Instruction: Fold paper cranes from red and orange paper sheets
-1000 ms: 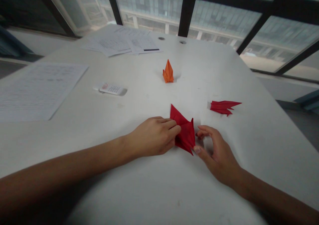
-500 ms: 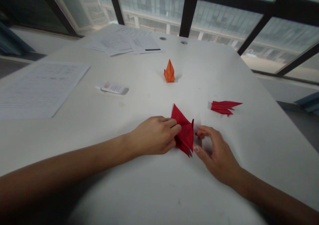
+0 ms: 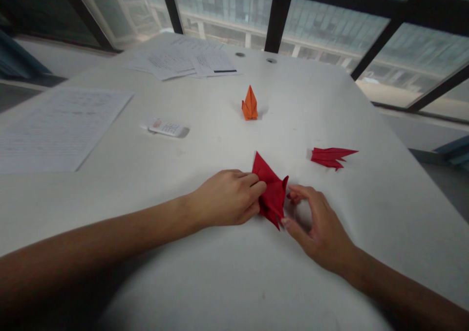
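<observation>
A folded red paper (image 3: 272, 190) lies on the white table, with a pointed corner toward the window and a raised flap on its right side. My left hand (image 3: 234, 197) grips its left part, fingers closed on it. My right hand (image 3: 318, 223) is at the paper's right edge, thumb and fingers apart, the thumb tip at the lower right corner. A second red folded paper (image 3: 331, 158) with long points lies to the right. An orange paper crane (image 3: 250, 105) stands farther back.
A white packet with print (image 3: 166, 127) lies left of centre on the table (image 3: 205, 282). A printed sheet (image 3: 60, 130) is at the left, and several more papers (image 3: 176, 59) lie at the back. Windows stand behind the table.
My right thumb has moved left onto the red paper's lower right corner. The raised flap on its right side has shifted slightly to the right. My left hand has stayed in place.
</observation>
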